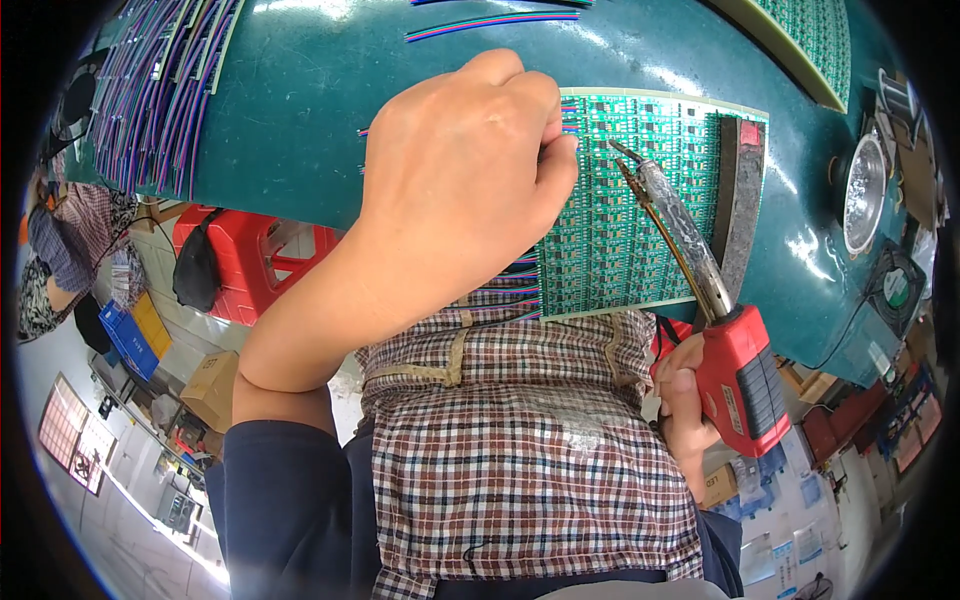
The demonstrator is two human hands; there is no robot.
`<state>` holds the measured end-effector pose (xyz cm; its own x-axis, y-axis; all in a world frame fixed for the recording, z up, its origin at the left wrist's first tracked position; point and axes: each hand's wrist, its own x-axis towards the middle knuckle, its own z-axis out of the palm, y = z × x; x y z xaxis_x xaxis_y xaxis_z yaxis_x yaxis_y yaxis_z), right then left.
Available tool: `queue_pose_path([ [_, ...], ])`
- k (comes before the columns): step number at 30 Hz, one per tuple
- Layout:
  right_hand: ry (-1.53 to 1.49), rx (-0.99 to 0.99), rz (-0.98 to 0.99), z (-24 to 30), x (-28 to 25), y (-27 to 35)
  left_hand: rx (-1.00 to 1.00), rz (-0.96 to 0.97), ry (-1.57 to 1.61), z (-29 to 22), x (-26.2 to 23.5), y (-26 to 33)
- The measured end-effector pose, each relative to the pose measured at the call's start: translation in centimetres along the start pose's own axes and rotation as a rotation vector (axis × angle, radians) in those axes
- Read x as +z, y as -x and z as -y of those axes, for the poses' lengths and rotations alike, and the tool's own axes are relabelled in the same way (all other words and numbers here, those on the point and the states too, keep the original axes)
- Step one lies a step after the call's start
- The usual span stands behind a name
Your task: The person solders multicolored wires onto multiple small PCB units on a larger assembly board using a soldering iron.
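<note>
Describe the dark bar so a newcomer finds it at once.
On the green table lies a circuit board. Along the board's right side, right of the tip of the iron, sits the dark bar. It is the board's only thick block, with a red patch at its far end.

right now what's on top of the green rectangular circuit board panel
A dark grey bar lies along the right side of the panel, and a red-handled soldering iron extends over it. The left hand covers part of the left edge, hiding what lies there.
</note>
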<state>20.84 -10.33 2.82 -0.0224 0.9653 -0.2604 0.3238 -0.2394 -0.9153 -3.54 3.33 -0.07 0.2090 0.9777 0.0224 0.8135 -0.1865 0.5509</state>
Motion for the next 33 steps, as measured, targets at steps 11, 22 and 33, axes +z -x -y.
queue_pose_path([
  [11,0.088,-0.035,0.006,-0.5,-0.7,0.4,0.027,-0.014,-0.006,0.0,-0.5,-0.2],
  [22,-0.039,-0.026,-0.049,-0.4,-0.4,0.8,0.010,-0.128,0.001,1.9,-2.4,-4.3],
  [33,0.000,-0.069,-0.050,-1.0,-1.1,1.6,0.019,-0.109,0.268,-0.3,-3.6,-1.5],
])
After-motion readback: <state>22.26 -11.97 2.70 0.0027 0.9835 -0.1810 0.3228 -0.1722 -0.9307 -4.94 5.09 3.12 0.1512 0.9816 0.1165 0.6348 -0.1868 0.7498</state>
